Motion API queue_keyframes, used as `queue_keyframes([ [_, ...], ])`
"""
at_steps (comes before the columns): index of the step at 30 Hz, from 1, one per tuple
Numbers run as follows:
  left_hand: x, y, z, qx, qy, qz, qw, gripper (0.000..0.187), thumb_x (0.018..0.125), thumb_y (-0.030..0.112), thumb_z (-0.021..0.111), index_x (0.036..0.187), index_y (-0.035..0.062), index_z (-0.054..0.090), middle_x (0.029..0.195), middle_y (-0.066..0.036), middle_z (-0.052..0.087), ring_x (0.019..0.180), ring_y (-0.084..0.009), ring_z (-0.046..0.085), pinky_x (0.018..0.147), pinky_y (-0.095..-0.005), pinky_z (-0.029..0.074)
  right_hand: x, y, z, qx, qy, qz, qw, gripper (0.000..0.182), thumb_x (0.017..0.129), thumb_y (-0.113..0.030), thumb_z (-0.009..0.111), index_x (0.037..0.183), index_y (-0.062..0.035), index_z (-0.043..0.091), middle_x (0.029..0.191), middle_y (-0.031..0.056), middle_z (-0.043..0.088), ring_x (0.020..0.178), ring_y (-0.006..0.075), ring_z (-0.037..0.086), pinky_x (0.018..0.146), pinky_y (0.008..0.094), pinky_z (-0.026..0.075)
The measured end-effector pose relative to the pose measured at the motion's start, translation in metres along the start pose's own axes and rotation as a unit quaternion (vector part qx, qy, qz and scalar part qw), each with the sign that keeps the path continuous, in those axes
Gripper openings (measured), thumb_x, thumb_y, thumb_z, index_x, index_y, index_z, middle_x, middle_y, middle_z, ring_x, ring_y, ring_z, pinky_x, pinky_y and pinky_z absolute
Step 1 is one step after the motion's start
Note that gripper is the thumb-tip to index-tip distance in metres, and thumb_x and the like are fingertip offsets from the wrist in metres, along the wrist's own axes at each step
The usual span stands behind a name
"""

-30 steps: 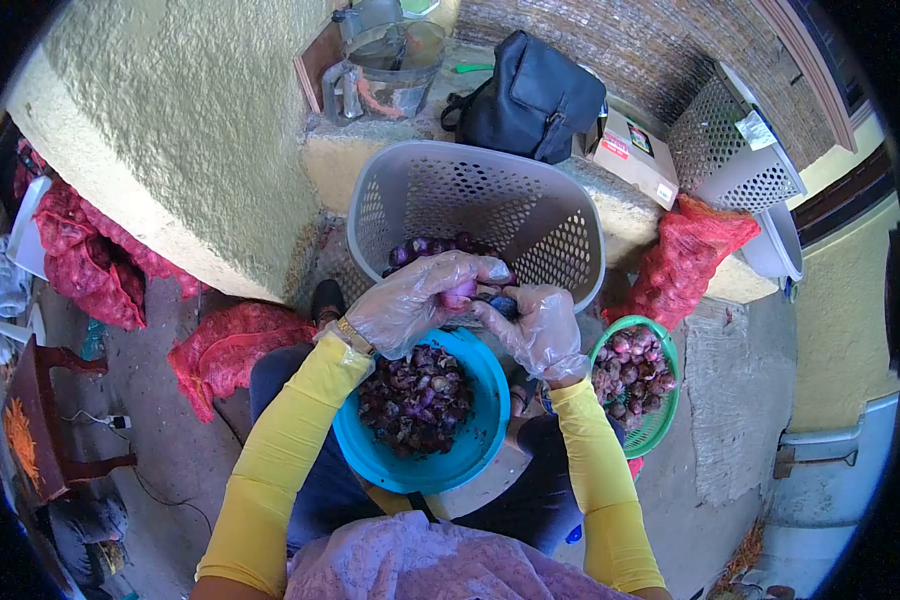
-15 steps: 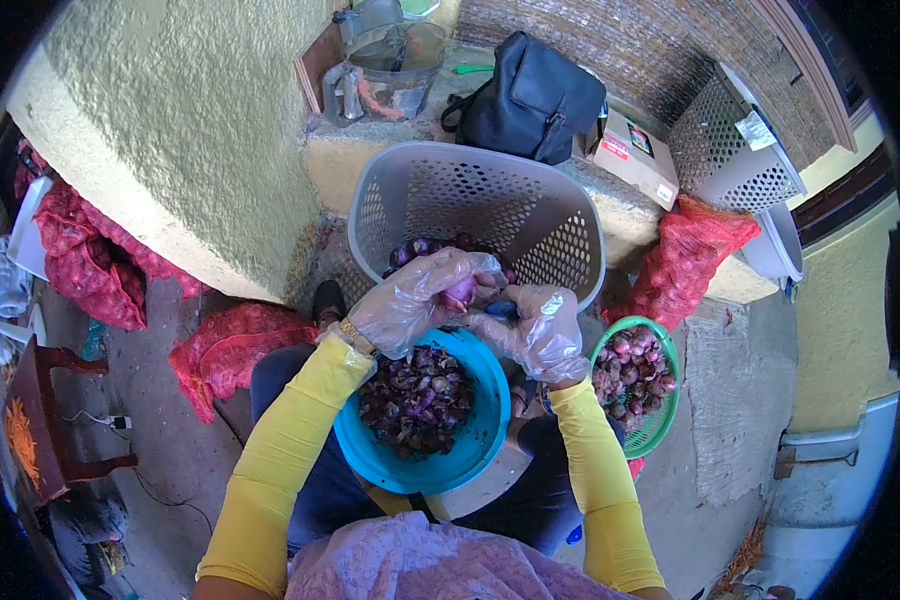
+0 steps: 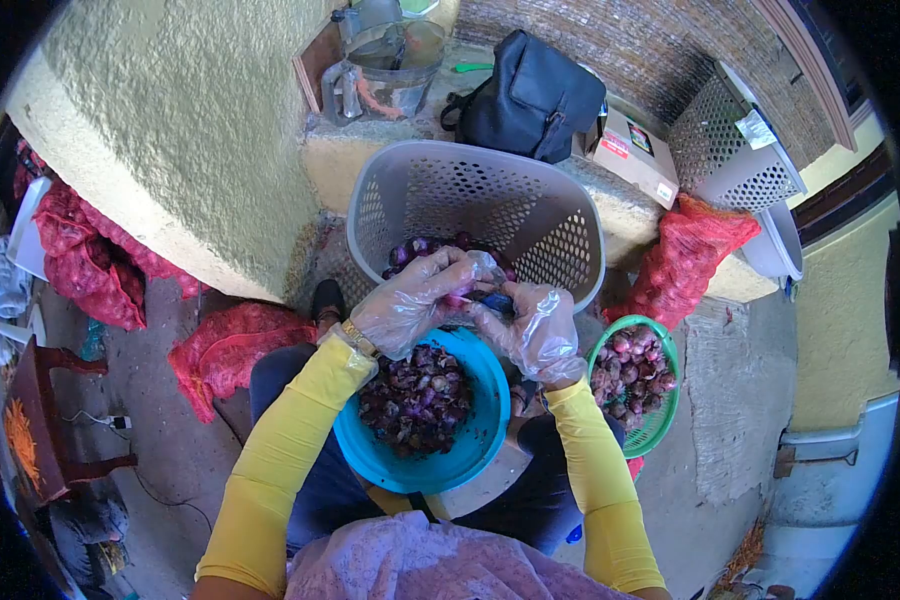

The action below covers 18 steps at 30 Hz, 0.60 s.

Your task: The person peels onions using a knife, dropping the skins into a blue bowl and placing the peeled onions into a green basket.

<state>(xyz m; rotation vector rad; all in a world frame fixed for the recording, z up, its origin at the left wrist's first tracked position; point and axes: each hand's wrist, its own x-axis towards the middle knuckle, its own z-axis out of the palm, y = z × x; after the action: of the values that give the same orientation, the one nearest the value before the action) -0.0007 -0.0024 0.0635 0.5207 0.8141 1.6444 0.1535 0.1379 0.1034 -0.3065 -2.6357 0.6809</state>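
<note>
In its clear plastic glove, my left hand (image 3: 415, 305) is closed around a purple onion (image 3: 457, 299), which the fingers mostly cover. My right hand (image 3: 540, 335), also gloved, grips a small dark-blue tool (image 3: 494, 301) against the onion; its working end is hidden. Both hands meet above the far rim of a turquoise basin (image 3: 492, 440) between my legs. Dark purple onion skins and trimmings (image 3: 415, 400) fill much of that basin. Just beyond the hands, several purple onions (image 3: 407, 252) lie in a large grey perforated basket (image 3: 440, 170).
At the right, a green basket (image 3: 658, 428) holds unpeeled onions (image 3: 630, 370). Red mesh sacks (image 3: 685, 255) stand behind it and lie at the left (image 3: 240, 350). A black backpack (image 3: 540, 95) and a cardboard box (image 3: 635, 160) sit on the ledge. A wooden stool (image 3: 55, 420) is far left.
The left fingers have turned and closed further over the onion, so less of it shows. The right hand has shifted slightly, and more of the dark-blue tool is visible.
</note>
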Motion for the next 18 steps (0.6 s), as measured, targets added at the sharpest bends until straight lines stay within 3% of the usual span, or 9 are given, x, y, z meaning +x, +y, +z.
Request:
queue_keyframes([
  [1,0.001,-0.001,-0.001,0.0,0.0,0.0,1.0,0.044,0.104,0.035,0.064,0.133,0.003,0.057,0.128,-0.01,0.063,0.116,-0.0191,0.062,0.1,-0.0352,0.055,0.0,0.001,0.001,-0.022,0.003,-0.007,1.0,0.046,0.087,-0.055,0.076,0.102,-0.0113,0.081,0.075,0.0198,0.072,0.071,0.0359,0.074,0.066,0.0438,0.057],
  [10,0.004,-0.005,-0.004,-0.01,0.014,-0.009,1.0,0.038,0.103,0.034,0.067,0.123,0.0028,0.062,0.116,-0.011,0.066,0.106,-0.0183,0.065,0.09,-0.0342,0.058,0.0,0.003,0.0,-0.026,-0.006,-0.027,0.999,0.048,0.089,-0.056,0.074,0.094,-0.0095,0.081,0.07,0.0191,0.071,0.067,0.0362,0.072,0.062,0.0448,0.056],
  [12,0.004,-0.005,-0.001,0.012,0.042,-0.029,0.999,0.034,0.102,0.035,0.068,0.117,0.0051,0.066,0.1,-0.004,0.065,0.09,-0.0119,0.062,0.077,-0.0282,0.055,-0.001,0.005,0.001,-0.029,-0.005,-0.041,0.999,0.05,0.089,-0.058,0.073,0.091,-0.0091,0.08,0.068,0.0185,0.07,0.065,0.0362,0.072,0.06,0.0453,0.056],
  [18,0.001,-0.002,0.004,0.063,0.079,-0.027,0.994,0.034,0.102,0.04,0.068,0.115,0.0081,0.068,0.083,0.006,0.054,0.069,-0.0043,0.046,0.06,-0.0201,0.04,-0.001,0.009,0.002,-0.086,-0.052,-0.082,0.992,0.055,0.088,-0.064,0.07,0.083,-0.0099,0.077,0.064,0.0162,0.067,0.061,0.0355,0.069,0.057,0.0468,0.054],
])
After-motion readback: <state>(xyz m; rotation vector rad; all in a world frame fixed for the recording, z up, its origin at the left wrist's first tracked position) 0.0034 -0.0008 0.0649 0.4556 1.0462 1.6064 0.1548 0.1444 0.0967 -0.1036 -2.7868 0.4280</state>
